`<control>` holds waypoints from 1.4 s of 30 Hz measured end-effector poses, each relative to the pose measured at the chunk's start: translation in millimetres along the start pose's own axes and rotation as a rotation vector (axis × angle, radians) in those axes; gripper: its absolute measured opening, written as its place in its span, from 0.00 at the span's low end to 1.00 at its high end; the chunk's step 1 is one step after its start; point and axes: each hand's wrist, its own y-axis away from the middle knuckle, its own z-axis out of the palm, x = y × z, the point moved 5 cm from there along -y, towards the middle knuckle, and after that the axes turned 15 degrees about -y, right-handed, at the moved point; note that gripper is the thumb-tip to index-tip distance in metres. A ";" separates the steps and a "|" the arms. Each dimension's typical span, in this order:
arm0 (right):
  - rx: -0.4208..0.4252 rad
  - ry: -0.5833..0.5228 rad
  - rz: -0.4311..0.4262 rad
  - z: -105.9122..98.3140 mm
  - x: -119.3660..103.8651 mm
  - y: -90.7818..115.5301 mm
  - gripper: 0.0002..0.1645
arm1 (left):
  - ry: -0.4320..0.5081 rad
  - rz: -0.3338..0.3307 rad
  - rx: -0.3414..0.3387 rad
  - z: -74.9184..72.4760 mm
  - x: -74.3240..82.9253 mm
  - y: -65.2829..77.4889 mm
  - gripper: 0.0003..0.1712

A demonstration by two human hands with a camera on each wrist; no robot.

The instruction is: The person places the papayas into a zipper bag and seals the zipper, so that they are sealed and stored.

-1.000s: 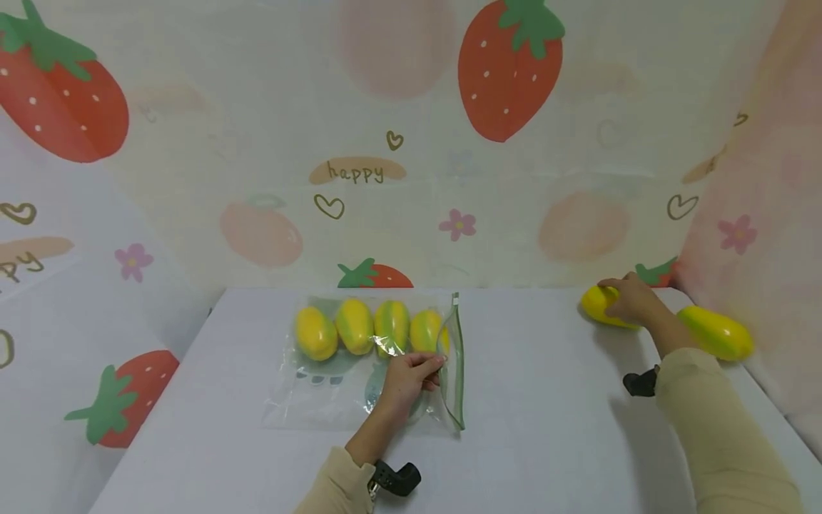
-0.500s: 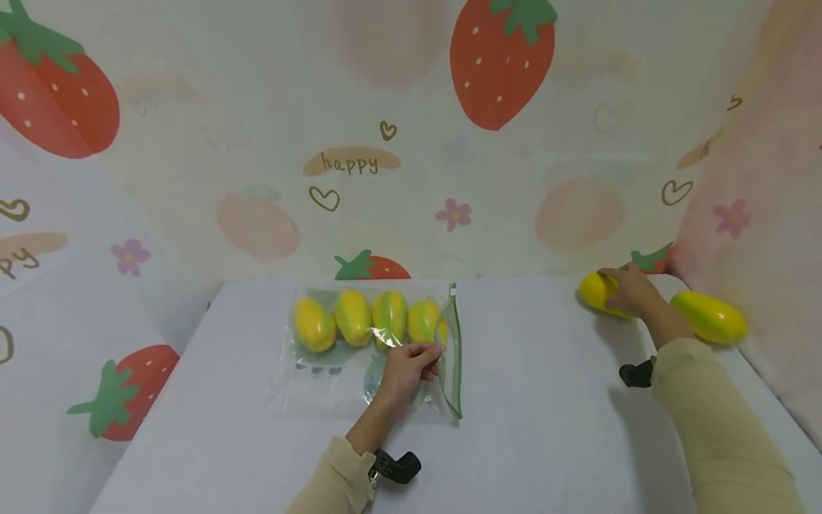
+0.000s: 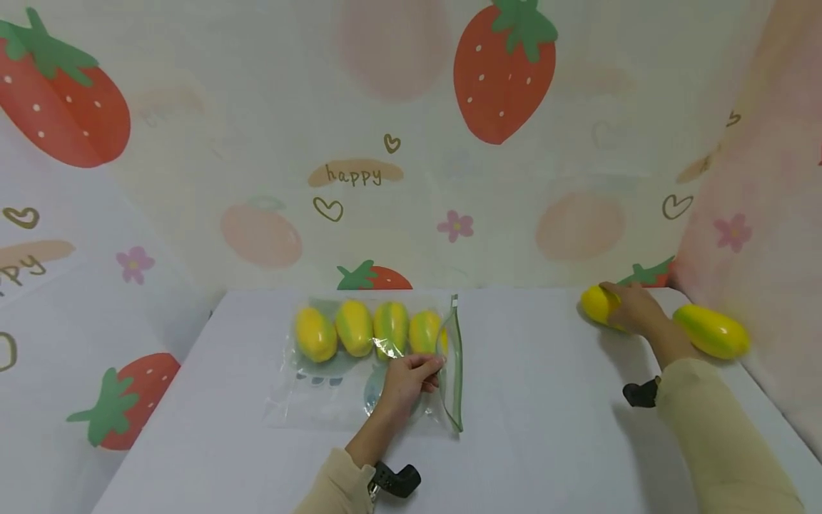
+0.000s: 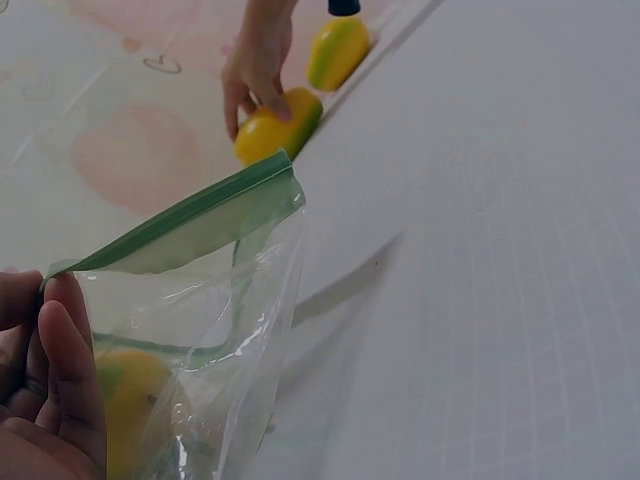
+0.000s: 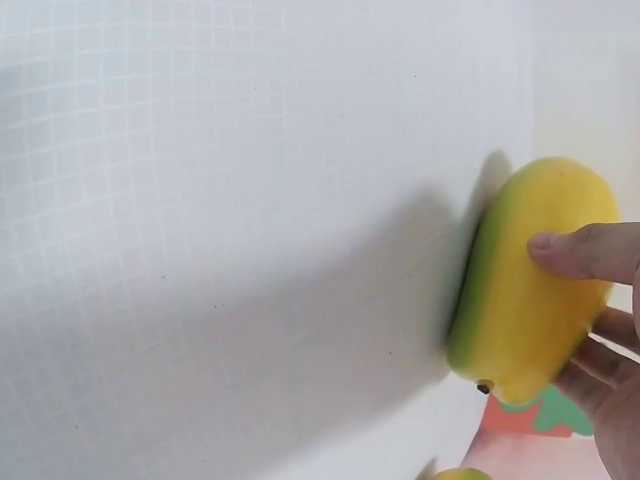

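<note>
White tabletop meets strawberry-print backdrop; I see the left hand pinching a zip bag, the right hand gripping yellow-green fruit.

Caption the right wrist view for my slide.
Right hand gripping a yellow-green fruit at the white table, second fruit peeking in below.

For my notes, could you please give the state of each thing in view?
Clear bag: on the table, mouth open.
Four bagged fruits: side by side.
Left hand: pinching the bag by its mouth.
Right hand: gripping the held fruit.
Held fruit: outside the bag.
Other fruit: lying on the table, not held.
</note>
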 end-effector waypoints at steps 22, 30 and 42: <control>0.041 -0.027 0.053 2.0 13.4 3.4 0.46 | -0.001 -0.002 0.010 -1.7 3.3 5.5 0.17; 0.092 -0.104 0.019 3.1 13.8 14.8 0.46 | 0.001 -0.002 0.007 -0.5 1.5 4.6 0.17; 0.109 -0.222 -0.097 9.7 -6.0 26.9 0.47 | 0.005 0.012 0.024 -2.4 4.2 4.7 0.17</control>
